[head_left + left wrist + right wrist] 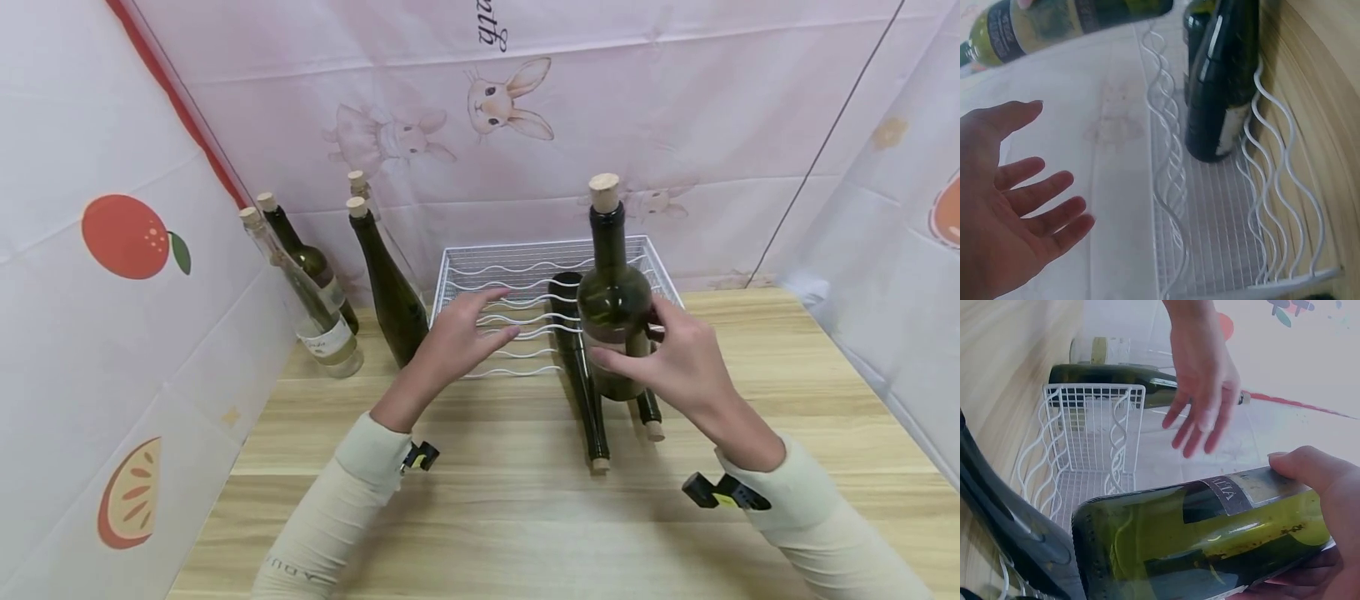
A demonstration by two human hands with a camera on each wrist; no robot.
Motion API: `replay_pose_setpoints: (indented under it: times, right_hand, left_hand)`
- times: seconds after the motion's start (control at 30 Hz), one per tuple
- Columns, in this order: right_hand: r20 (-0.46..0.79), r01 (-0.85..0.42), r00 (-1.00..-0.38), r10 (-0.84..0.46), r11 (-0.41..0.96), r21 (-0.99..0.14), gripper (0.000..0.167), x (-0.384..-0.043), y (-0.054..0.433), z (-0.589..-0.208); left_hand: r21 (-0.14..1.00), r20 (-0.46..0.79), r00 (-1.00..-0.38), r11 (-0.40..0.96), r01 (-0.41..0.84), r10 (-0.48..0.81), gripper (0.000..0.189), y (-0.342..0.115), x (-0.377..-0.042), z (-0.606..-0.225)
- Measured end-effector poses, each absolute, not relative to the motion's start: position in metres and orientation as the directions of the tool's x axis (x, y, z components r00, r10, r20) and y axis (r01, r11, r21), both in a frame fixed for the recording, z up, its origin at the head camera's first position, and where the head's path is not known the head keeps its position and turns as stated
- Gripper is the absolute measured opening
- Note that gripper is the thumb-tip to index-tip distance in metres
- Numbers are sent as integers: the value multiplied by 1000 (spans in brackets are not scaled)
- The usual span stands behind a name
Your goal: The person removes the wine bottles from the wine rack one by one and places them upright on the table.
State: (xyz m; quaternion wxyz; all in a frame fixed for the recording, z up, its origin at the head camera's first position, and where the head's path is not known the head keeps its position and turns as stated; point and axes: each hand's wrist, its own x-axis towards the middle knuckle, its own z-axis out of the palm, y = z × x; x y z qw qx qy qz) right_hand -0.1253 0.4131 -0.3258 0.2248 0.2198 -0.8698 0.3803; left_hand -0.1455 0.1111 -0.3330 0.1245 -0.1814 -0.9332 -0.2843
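My right hand [686, 354] grips a green wine bottle [615, 296] by its body, cork up, over the right part of a white wire wine rack [517, 321]. In the right wrist view the held bottle [1204, 534] shows its base and a dark label. My left hand [468, 333] hovers over the rack's left side with fingers spread and holds nothing. Two dark bottles lie in the rack with corked necks toward me: one bottle [577, 367] shows nearly whole, while the other bottle's neck [649, 408] comes out from behind the held one.
Several corked bottles stand left of the rack, among them a dark green bottle [386, 287] close to my left forearm and a clear bottle [318, 325]. The wooden table [510, 525] meets a printed cloth wall [300, 142] at the back.
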Motion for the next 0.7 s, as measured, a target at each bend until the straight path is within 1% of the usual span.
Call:
replay_pose_setpoints:
  times: [0.13, 0.2, 0.4, 0.57, 0.7]
  right_hand:
    - [560, -542, -807, -190, 616, -572, 60, -125, 422, -323]
    - [565, -546, -803, -186, 609, -575, 61, -125, 426, -322]
    - [579, -556, -797, -173, 584, -591, 66, -125, 438, -321]
    - [587, -547, -795, -150, 596, -588, 70, -125, 449, -320]
    - [588, -529, -799, -124, 608, -591, 70, -126, 458, -319]
  left_hand:
    - [410, 385, -886, 812, 416, 259, 58, 104, -152, -339]
    - [393, 404, -878, 818, 420, 257, 57, 101, -155, -342]
    - [362, 416, -872, 833, 419, 258, 57, 92, -161, -352]
    - [337, 436, -863, 842, 420, 256, 55, 87, -164, -360]
    - [342, 420, -871, 845, 412, 255, 55, 84, -166, -366]
